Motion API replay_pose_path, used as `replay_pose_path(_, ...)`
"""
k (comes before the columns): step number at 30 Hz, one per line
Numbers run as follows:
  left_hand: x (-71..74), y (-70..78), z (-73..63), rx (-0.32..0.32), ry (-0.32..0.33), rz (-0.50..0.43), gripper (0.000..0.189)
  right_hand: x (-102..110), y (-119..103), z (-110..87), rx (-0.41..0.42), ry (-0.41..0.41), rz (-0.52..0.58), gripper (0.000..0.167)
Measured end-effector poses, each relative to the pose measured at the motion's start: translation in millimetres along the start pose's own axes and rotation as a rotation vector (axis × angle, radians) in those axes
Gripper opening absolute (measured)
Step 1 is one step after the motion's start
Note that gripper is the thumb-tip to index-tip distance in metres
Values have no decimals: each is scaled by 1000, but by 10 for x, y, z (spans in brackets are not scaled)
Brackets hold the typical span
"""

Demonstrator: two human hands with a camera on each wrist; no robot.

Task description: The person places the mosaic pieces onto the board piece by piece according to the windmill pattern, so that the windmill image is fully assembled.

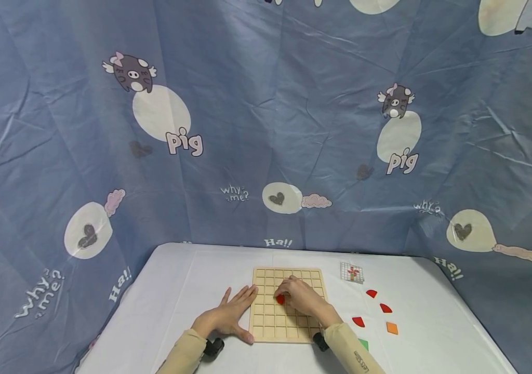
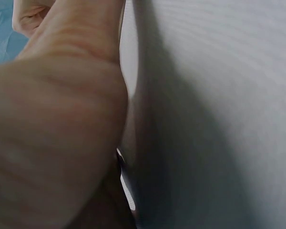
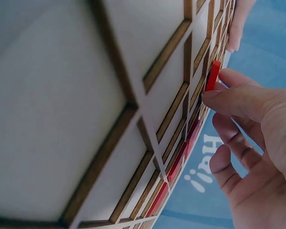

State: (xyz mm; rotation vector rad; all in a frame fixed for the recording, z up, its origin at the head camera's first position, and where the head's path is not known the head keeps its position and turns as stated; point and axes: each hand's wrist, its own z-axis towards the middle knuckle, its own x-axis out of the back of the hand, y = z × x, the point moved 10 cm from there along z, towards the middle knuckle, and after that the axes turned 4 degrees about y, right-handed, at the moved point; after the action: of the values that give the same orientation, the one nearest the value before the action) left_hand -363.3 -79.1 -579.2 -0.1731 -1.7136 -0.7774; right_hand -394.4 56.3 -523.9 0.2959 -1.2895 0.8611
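A wooden grid board [image 1: 257, 332] lies on the white table. My right hand [image 1: 302, 297] is over its middle, pinching a red piece [image 3: 213, 75] between thumb and fingertips. In the head view only a little of that red piece [image 1: 280, 299] shows beneath the fingers. Further red pieces [image 3: 177, 162] sit in the grid's cells in the right wrist view, hidden by the hand from above. My left hand [image 1: 229, 315] lies spread at the board's left side, with fingertips and thumb touching its edge. The left wrist view shows mostly the hand's side [image 2: 62, 124] against the tabletop.
To the right of the board are loose red quarter-round pieces [image 1: 358, 322], an orange square [image 1: 391, 328] and a green piece [image 1: 363, 344] partly behind the right sleeve. A pattern card [image 1: 352, 272] lies at the back right. A blue printed curtain [image 1: 247, 130] surrounds the table.
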Motion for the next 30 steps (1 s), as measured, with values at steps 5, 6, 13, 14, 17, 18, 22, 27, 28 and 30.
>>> replay_pose_path(5,5,10,6,1,-3,6,128,6,32,4,-33,-4,25,33)
replay_pose_path(6,6,13,6,0,-1,5,128,17,35,1,-36,-3,37,32)
replay_pose_path(13,-2,20,0,2,2,-10,129,214,152,-105,-90,20,189,22)
replay_pose_path(14,-2,21,0,1,3,-9,129,256,194,-132,-109,28,212,21)
replay_pose_path(17,-1,19,1,1,4,-14,129,369,355,-228,-163,57,247,19)
replay_pose_path(18,0,19,1,1,4,-15,129,401,418,-266,-183,67,252,18)
replay_pose_path(22,5,18,-3,4,2,-20,128,496,663,-435,-266,87,275,9)
replay_pose_path(27,12,15,-9,4,5,-24,129,561,944,-663,-376,96,301,3)
replay_pose_path(28,12,15,-9,3,6,-27,129,577,1001,-710,-397,102,304,3)
replay_pose_path(30,9,16,-7,1,6,-27,129,623,1120,-804,-429,128,297,3)
